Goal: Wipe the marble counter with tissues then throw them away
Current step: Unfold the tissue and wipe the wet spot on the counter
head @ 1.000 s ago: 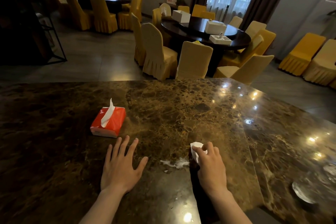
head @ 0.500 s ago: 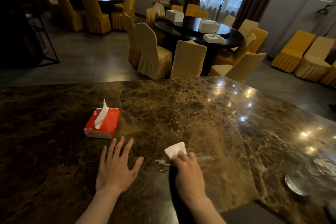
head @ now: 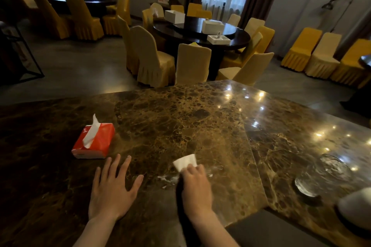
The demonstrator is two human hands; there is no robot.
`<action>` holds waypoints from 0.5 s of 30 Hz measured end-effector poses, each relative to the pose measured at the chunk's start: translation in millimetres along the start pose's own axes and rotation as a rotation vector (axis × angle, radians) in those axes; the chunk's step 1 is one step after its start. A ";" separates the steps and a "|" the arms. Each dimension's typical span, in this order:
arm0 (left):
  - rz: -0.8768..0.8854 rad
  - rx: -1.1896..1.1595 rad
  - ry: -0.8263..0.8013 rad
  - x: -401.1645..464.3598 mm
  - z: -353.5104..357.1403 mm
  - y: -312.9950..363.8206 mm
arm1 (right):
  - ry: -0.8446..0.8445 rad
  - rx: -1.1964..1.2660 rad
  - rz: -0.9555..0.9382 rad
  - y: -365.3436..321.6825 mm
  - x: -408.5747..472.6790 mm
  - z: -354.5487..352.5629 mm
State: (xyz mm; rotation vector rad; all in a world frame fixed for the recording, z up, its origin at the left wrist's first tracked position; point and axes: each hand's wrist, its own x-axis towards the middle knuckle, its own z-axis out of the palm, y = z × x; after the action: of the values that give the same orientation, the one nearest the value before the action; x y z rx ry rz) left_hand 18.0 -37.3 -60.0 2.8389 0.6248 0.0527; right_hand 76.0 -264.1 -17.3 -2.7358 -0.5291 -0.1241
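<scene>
Head view: right hand [head: 195, 185] presses a tissue [head: 185, 162] flat on the bench [head: 200, 122], fingers closed over it, to rub a white smear [head: 167, 178]. Left hand [head: 112, 188] lies flat, fingers spread, likely for balance, near the red pack [head: 93, 141].
</scene>
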 end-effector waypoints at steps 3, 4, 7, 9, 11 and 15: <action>0.003 -0.011 -0.021 2.0 -3.4 0.8 | -0.114 -0.022 -0.139 -30.4 -4.1 6.7; -0.002 -0.007 -0.036 0.9 -6.2 -0.3 | -0.152 -0.039 -0.196 -37.6 -7.2 9.2; -0.032 0.023 -0.053 -7.4 -11.3 -12.2 | -0.175 -0.026 -0.248 -40.5 -8.6 9.9; -0.053 0.012 -0.039 -10.5 -15.9 -13.1 | -0.107 0.011 -0.135 -26.0 2.1 4.1; -0.039 0.012 -0.035 -7.8 -19.0 -3.4 | -0.016 0.009 -0.023 -13.2 11.5 -2.9; 0.000 0.010 -0.050 -2.3 -15.0 10.0 | -0.069 -0.013 -0.116 -35.0 7.0 5.9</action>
State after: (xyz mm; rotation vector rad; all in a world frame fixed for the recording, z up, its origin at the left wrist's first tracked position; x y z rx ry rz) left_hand 18.7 -43.8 -43.0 2.8402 0.6159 -0.0216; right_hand 69.5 -229.2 -10.5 -2.7295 -0.7092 -0.0619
